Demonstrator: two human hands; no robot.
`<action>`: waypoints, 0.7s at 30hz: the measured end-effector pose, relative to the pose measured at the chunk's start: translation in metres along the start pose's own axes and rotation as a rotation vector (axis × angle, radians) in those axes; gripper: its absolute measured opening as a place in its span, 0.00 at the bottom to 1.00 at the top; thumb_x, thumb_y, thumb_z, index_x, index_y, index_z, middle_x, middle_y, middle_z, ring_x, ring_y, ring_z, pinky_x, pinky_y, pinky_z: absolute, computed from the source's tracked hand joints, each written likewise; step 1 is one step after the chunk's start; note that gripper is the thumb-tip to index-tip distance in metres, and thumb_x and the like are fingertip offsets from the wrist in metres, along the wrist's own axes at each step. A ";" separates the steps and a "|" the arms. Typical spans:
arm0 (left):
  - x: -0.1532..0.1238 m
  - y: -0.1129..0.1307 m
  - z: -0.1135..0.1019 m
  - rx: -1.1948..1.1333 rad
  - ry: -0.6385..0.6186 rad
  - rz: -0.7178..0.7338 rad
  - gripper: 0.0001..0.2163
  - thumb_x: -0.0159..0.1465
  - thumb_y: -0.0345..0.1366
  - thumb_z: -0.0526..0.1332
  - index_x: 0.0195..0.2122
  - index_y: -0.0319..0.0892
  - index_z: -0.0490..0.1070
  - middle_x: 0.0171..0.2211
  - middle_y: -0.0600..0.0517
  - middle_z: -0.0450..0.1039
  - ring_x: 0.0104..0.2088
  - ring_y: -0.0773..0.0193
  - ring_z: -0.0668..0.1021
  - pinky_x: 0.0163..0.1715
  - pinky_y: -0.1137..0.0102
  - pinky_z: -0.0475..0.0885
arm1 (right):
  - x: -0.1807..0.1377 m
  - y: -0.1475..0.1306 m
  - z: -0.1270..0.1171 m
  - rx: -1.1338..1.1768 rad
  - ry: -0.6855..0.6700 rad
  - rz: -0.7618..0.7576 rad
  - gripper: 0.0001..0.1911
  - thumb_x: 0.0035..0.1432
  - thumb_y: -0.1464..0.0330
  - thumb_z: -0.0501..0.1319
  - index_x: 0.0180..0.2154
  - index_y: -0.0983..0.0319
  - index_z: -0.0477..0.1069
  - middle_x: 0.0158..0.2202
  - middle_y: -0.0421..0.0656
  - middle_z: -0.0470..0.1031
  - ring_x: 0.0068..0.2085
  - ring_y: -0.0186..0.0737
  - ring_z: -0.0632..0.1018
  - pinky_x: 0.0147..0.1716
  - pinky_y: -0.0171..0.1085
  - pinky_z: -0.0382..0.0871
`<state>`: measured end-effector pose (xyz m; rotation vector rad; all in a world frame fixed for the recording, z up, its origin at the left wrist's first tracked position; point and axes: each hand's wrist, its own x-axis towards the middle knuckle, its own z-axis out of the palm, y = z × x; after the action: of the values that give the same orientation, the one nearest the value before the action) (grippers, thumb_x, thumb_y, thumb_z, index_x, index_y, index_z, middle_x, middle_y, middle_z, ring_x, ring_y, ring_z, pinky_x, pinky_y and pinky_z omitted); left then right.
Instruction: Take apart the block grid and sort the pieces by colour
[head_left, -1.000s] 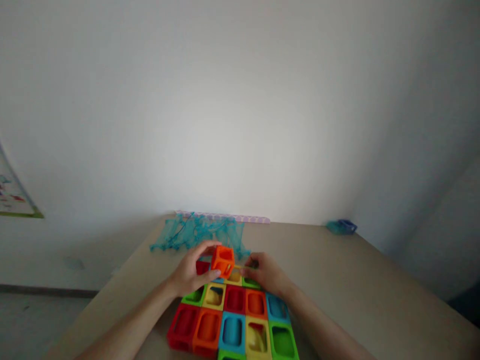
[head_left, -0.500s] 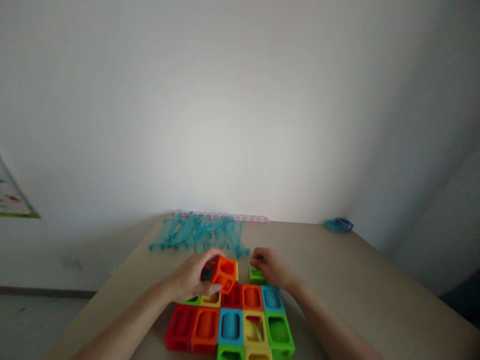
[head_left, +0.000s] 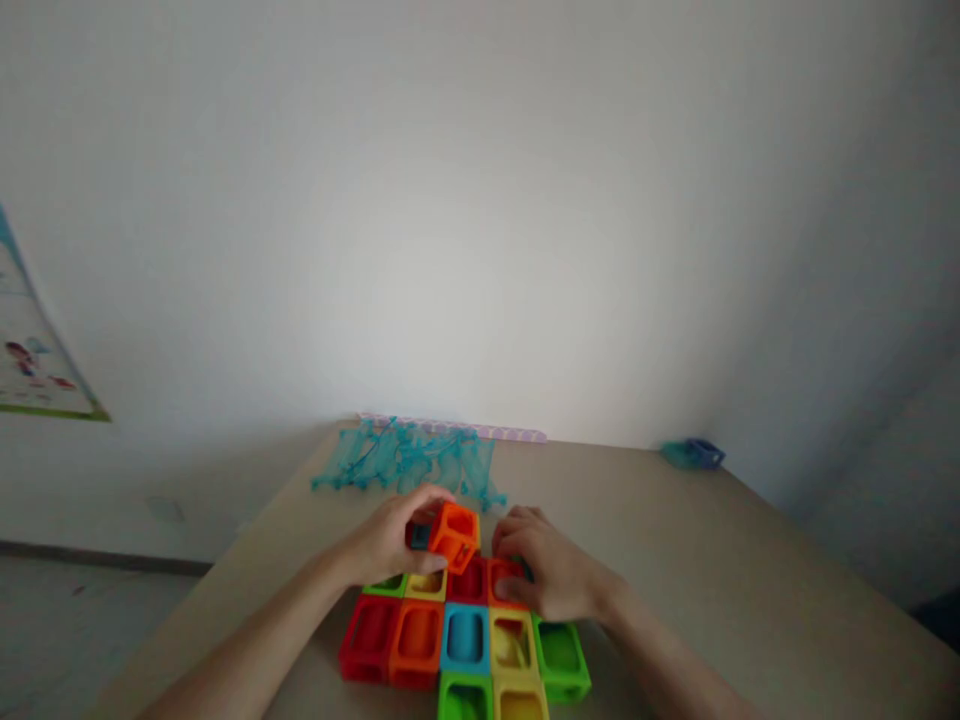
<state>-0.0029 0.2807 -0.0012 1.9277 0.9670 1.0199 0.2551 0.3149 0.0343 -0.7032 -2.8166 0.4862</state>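
Note:
Between the thumb and fingers of my left hand point(head_left: 394, 535) is an orange hollow cube block point(head_left: 454, 537), tilted above the back of a flat cluster of coloured blocks. A dark teal block point(head_left: 420, 536) shows partly under those fingers. My right hand point(head_left: 536, 562) curls over the cluster's back right corner, its thumb across another orange block point(head_left: 501, 574) and its fingers bent behind. What lies under the palm is hidden. Nearer me are a red block point(head_left: 370, 635), a blue block point(head_left: 466, 640), a yellow block point(head_left: 512, 645) and a green block point(head_left: 561, 660), side by side.
Sheer teal netting point(head_left: 412, 460) lies at the back of the table point(head_left: 660, 580), before a purple patterned strip point(head_left: 517, 434) along the wall. A blue object point(head_left: 701, 454) sits at the back right corner. A poster point(head_left: 45, 370) hangs at left.
My right hand has moved from pinching a green block behind the cluster to wrapping over its back right corner. That green block is now out of sight. My left hand still holds the orange block.

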 end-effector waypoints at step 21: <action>-0.004 -0.006 -0.010 -0.047 0.159 0.034 0.27 0.58 0.40 0.64 0.59 0.44 0.62 0.48 0.47 0.69 0.45 0.60 0.75 0.46 0.64 0.71 | 0.007 0.005 0.010 0.525 0.700 -0.085 0.12 0.60 0.64 0.58 0.26 0.61 0.60 0.41 0.46 0.66 0.42 0.42 0.70 0.42 0.40 0.64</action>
<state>-0.0151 0.2829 -0.0033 1.8518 0.9921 1.2196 0.2488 0.3200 0.0241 -0.5039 -1.9426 0.7471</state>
